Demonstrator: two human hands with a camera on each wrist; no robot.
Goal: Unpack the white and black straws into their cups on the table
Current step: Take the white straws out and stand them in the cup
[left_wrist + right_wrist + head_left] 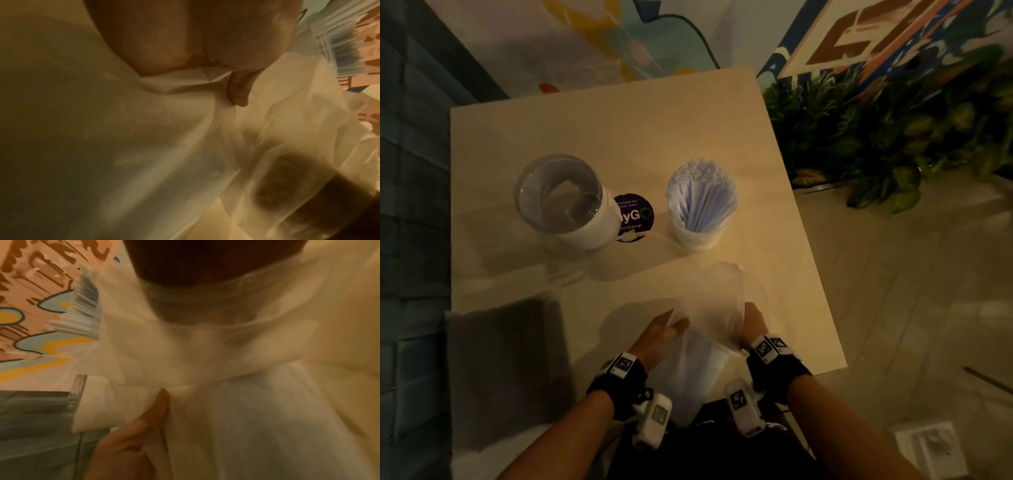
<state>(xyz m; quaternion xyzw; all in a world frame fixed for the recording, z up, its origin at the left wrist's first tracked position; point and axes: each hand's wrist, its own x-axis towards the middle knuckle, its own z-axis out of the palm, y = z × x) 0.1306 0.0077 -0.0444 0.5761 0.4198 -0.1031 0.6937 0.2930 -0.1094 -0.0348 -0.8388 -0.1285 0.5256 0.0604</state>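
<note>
A clear plastic bag (709, 329), nearest the camera at six o'clock, was held between both hands above the near edge of the surface (619, 113). The left hand (657, 334) pinched the bag's left side, thumb and fingers pressed on the film. The right hand (751, 323) gripped its right side, fingers hidden behind the plastic. The bag looked limp; what it held could not be told.

Toward twelve o'clock stood a cup (698, 233) packed with upright white straws (702, 192). At ten o'clock stood a second clear cup (565, 202), white stuff in its base. A round dark sticker (635, 216) lay between the cups. A dark flat pack (506, 370) lay at eight o'clock. Leafy plants (887, 137) stood at two o'clock beyond the surface.
</note>
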